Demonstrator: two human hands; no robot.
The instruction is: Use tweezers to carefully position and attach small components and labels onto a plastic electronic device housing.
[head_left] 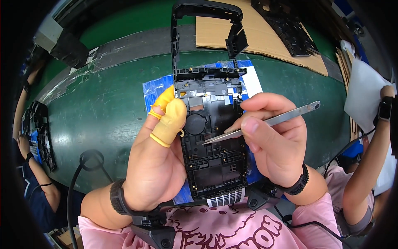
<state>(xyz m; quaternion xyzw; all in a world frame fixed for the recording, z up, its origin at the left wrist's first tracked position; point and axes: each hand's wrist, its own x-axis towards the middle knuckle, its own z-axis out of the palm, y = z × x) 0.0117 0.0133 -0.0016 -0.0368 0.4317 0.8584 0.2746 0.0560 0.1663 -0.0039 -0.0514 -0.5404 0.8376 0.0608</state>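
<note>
The green desk [107, 108] fills the view beneath and beyond both hands, its far edge taped and bending with the lens. Beyond the hands, toward the far right, a sheet of brown cardboard [265, 37] lies on the desk with a black plastic part [286, 27] resting on it.

Between the hands stands a long black plastic frame [211, 137], held upright-tilted above the desk; its open upper loop reaches well past the fingertips. Behind the frame, under both hands, a blue sheet [155, 89] lies flat on the desk.

The left hand [155, 162] wraps the frame's left edge, thumb pressed against the front face and fingers curled behind; yellow finger cots [170, 122] cover the thumb and the forefinger. A black wristband [117, 197] sits on that wrist.

The right hand [273, 139] is just beside the frame's right edge, its fingers pressed together and pinching a pair of metal tweezers [265, 122]. The tweezer tips point left and touch the middle of the frame, just below a round recess; the rear end sticks out past the knuckles to the right.

A small white strip with black bars [226, 198] sits at the frame's lower end, nearest the wrists.

Other people's arms show far out to the left and right of the hands.
</note>
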